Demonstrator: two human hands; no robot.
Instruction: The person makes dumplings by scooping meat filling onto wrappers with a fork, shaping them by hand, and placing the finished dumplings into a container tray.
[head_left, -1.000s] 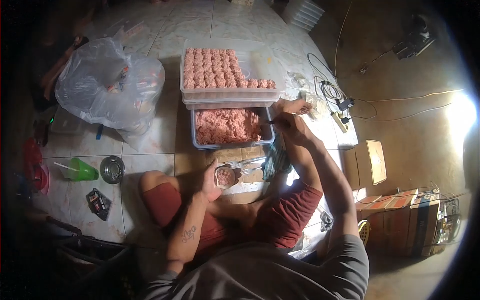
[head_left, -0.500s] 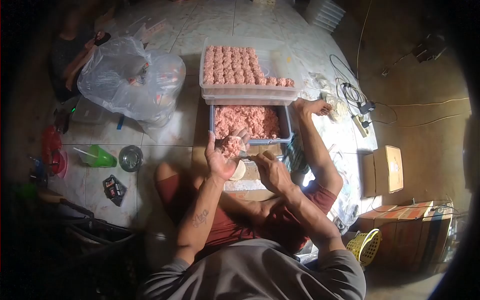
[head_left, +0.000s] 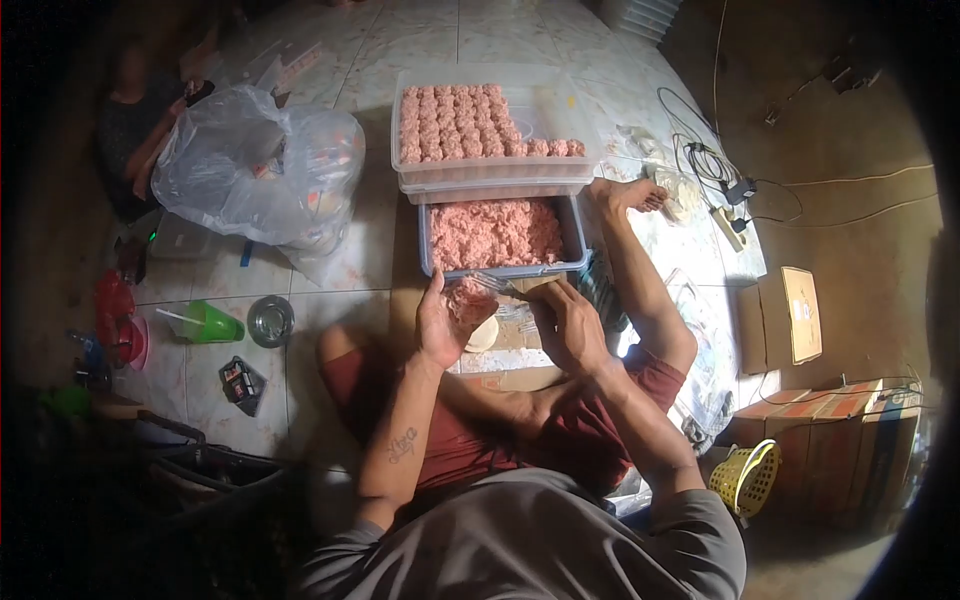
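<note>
My left hand (head_left: 442, 328) cups a filled dumpling (head_left: 467, 300), pink minced meat in a round pale wrapper, with fingers curled up around it. Between the fingers of my right hand (head_left: 572, 328) is a fork (head_left: 494, 284), its tines over the top of the dumpling. Just below the dumpling lies a small stack of round wrappers (head_left: 482, 336), partly covered by my left hand. Beyond my hands stands a blue-grey tub (head_left: 574, 235) of minced meat (head_left: 495, 232). Behind it, a clear plastic box (head_left: 545, 100) holds rows of shaped dumplings (head_left: 450, 125).
Left are a large clear plastic bag (head_left: 215, 150), a green cup (head_left: 213, 323) and a glass ashtray (head_left: 271, 321). Right are cables with a power strip (head_left: 731, 230), cardboard boxes (head_left: 820, 450) and a yellow basket (head_left: 745, 478). Another person (head_left: 135, 120) sits at the far left.
The fingers of my left hand have curled up around the wrapper and meat, which lay more open before. My right hand has risen slightly and moved right, with the fork's tines now above the filling.
</note>
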